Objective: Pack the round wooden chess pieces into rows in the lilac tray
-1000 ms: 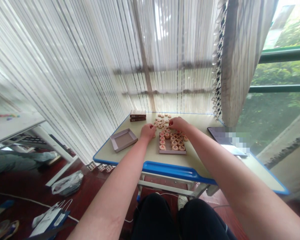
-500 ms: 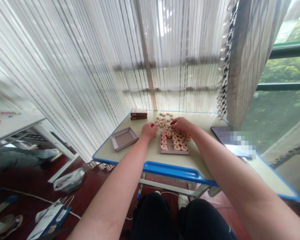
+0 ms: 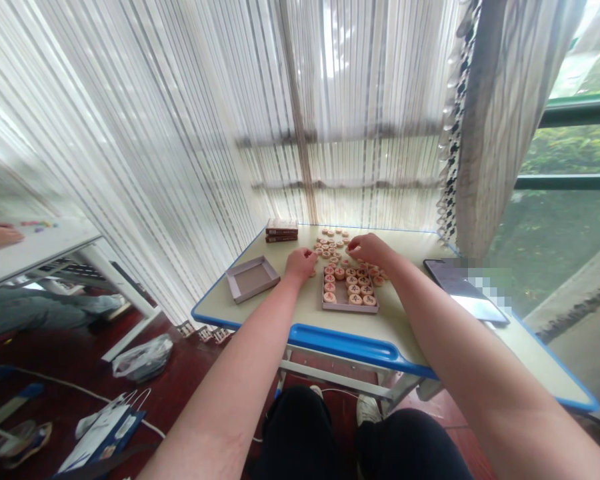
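Reaches both bare arms forward over a cream worktop edged in blue. Holds the left hand low, with fingers bent and bunched at the left of loose xiangqi pieces; cannot tell whether gripping one. Holds the right hand across from it, back upward, with fingers drawn together at the right of the same pieces; cannot tell here either. Has the loose pieces scattered between the two sets of fingers and beyond them, with a few just below the right wrist. Has, nearer to the body than the fingers, an open cardboard tray of pieces in rows, with red characters down the left, black ones on the right, and bare tray floor between. Has a matching shallow box half left of the left fingers, stacked dark boxes or books beyond them, and a dark flat device well right of the right fingers. Includes, far left of the left fingers, another person's hand near small coloured pieces on a second worktop.
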A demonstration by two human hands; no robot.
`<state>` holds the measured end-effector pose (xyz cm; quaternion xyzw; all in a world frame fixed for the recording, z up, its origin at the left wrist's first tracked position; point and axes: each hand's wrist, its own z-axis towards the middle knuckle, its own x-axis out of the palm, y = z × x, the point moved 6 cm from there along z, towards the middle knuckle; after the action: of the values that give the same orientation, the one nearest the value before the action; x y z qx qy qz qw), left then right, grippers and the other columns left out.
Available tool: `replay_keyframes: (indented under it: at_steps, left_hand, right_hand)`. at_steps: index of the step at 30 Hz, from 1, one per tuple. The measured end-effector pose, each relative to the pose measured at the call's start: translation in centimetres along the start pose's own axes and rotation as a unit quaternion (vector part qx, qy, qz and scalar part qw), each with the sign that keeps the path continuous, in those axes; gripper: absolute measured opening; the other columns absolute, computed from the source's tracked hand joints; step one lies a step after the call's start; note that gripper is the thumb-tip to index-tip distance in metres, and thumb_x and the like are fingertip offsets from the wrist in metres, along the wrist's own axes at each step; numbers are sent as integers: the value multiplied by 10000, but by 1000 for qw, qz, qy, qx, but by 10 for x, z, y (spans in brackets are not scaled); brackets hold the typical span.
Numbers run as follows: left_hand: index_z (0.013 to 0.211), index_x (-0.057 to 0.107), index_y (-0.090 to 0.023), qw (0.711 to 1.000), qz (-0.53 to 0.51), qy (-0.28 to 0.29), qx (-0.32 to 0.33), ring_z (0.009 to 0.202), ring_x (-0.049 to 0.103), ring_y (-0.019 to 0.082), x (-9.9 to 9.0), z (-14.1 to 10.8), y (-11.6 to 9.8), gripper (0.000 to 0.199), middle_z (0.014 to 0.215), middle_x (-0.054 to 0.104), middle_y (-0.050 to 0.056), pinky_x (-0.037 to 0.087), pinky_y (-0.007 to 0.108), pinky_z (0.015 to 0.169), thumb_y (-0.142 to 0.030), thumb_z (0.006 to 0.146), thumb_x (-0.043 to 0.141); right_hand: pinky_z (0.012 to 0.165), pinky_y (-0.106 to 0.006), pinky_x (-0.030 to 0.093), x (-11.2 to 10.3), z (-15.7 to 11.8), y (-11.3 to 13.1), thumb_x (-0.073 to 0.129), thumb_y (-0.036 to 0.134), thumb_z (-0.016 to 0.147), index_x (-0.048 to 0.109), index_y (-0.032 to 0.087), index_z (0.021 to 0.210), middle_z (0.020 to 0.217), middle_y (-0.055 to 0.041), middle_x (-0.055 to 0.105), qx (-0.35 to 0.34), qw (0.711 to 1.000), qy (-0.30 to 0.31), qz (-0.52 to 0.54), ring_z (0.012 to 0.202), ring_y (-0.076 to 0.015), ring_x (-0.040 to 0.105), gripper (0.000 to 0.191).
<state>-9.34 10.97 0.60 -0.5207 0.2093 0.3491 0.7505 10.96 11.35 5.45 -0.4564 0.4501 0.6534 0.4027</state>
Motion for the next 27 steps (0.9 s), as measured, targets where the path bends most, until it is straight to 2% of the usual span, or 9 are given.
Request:
replay_keyframes:
  at_steps: [1,3,5,8,10,15,22,27]
  left_hand:
    - [777,676,-151,1000,-1,2,0,699,600,155,0,0,0,286,749,678,62,422,247,638,-370,778,491]
    - [769,674,-152,1000,0,5,1,687,599,155,0,0,-1,281,740,676,62,421,248,631,-366,775,492]
    - [756,671,-153,1000,5,4,3,682,598,157,-1,-1,-2,277,732,674,63,418,250,628,-365,770,494]
    - [745,668,-157,1000,7,1,2,693,600,160,-2,-1,-3,268,731,673,63,419,251,635,-361,767,496]
    - [757,666,-159,1000,0,2,-6,702,604,158,-2,-1,-3,257,739,675,60,424,248,643,-354,766,498]
    - [806,645,-157,1000,-17,-12,-20,728,604,157,-1,1,1,233,784,676,57,436,254,667,-347,757,518]
    - [834,629,-148,999,-17,-18,-29,761,603,157,1,3,4,231,828,674,68,441,257,693,-341,755,531]
    - [825,636,-144,999,-15,-9,-27,756,606,154,-1,1,2,226,817,676,67,444,252,693,-334,758,533]
  right_hand:
    - [653,-225,439,-7,-6,4,571,325,737,690,207,958,866,-39,688,10,1000,4,14,733,-149,595,277]
    - [608,-229,437,-15,-21,16,598,350,721,684,205,953,877,-51,684,21,997,62,34,707,-150,594,287]
    - [602,-238,435,-16,-39,35,635,356,682,691,216,906,901,-51,676,-13,993,118,18,723,-161,592,269]
    - [624,-247,421,-13,-61,61,638,331,658,693,227,877,887,-48,669,-89,990,103,-23,753,-175,586,249]
    - [630,-252,410,-6,-70,70,617,342,663,687,226,874,852,-45,666,-118,987,94,-47,744,-175,580,251]
    - [568,-266,386,12,-73,72,568,364,665,679,224,755,712,-37,643,-110,977,150,-102,635,-171,564,200]
    - [570,-263,405,12,-73,76,556,268,658,688,216,732,738,-76,660,-87,979,133,-124,671,-188,586,160]
    - [546,-270,417,10,-75,78,549,274,671,696,216,759,753,-90,664,-92,982,116,-120,654,-201,591,181]
